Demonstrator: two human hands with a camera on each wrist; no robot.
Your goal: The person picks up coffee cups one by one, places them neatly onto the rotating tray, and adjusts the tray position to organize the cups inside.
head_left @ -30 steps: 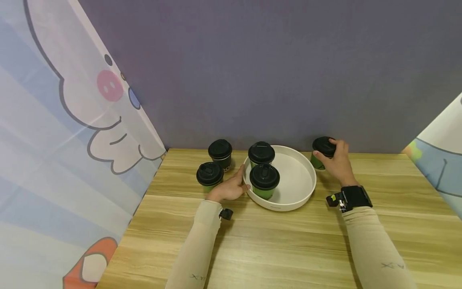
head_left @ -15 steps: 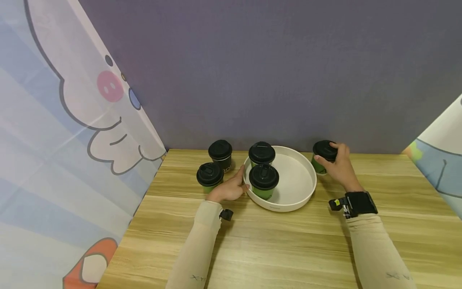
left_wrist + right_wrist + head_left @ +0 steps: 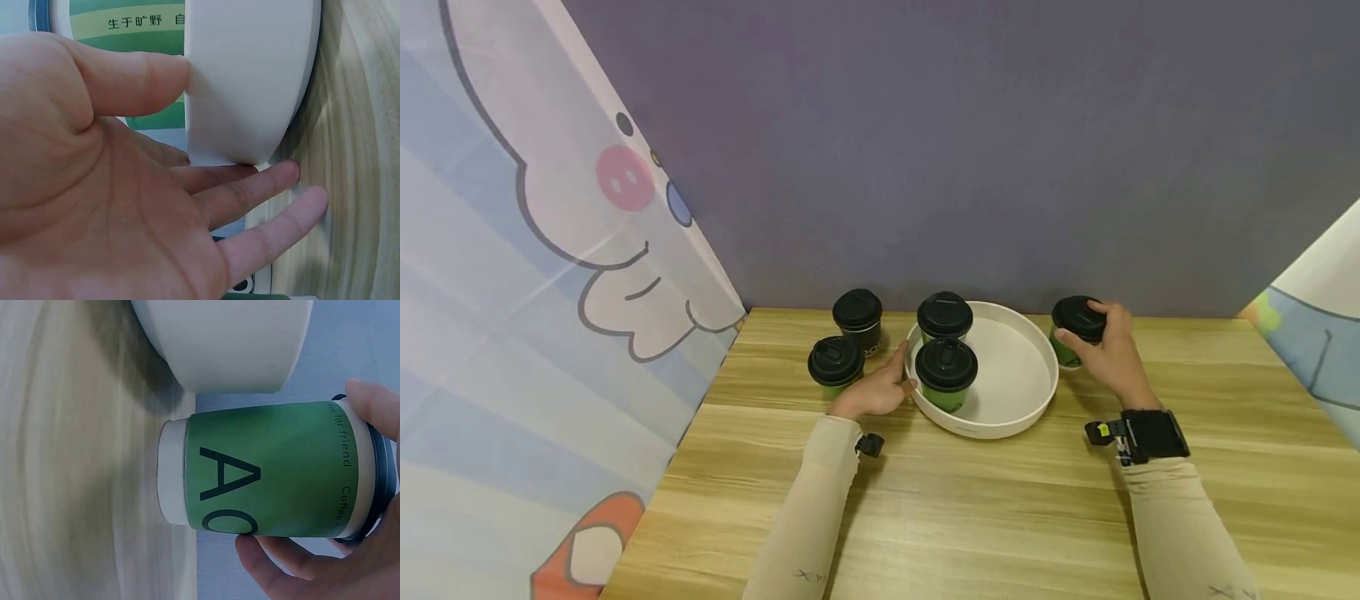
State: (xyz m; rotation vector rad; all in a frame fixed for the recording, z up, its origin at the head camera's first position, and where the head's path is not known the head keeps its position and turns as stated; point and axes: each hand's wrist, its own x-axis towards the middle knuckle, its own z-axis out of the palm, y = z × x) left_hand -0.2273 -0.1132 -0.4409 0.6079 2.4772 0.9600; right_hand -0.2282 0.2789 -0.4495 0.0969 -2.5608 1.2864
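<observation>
Head view, right of centre: I see the right hand [image 3: 1111,352] pinching a green cup [image 3: 1064,349], its lid [image 3: 1072,317] partly hidden; left hand [image 3: 878,392], fingers spread, touches the white tray [image 3: 1017,371], lower centre

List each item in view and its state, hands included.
White tray: right way up, two cups inside
Front tray cup: upright, lid on
Rear tray cup: upright, lid on
Dark cup: upright, lid on
Green cup on the left: upright, lid on
Held cup: upright, lid on
Left hand: touching tray
Right hand: gripping held cup
</observation>
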